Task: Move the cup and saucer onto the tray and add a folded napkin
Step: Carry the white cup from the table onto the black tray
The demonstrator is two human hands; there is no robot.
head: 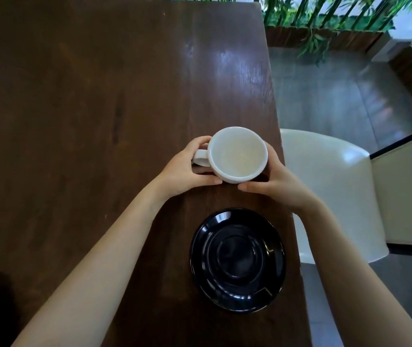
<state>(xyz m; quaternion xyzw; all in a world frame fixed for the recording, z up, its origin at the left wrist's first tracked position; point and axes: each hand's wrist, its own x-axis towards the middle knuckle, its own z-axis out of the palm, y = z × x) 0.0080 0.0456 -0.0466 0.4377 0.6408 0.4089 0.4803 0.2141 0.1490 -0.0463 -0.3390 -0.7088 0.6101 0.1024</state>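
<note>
Fingers (pixel 199 142) of both my hands are wrapped around the white cup (pixel 238 155), so neither hand is open: my left hand (pixel 187 171) curls round the handle side, thumb lying along the near lower wall, and my right hand (pixel 275 181) cups the opposite wall, thumb pressed under the near edge. Going from the biggest thing down, I see the dark brown wooden table (pixel 87 121) filling most of the view, its glossy top catching a pale reflection near the far right corner. Just beside its right edge stands a white chair (pixel 337 181) on a grey floor, with green bamboo-like plants (pixel 325 16) further back. Both my forearms reach in from the bottom of the view and converge on the cup. On the table, nearer to me than the cup and apart from it, lies the black saucer (pixel 237 259), glossy, with raised rings, close to the table's right edge. The cup is upright, looks empty, and its handle points left; whether its base touches the table I cannot tell. I can read no writing or brand on anything.
</note>
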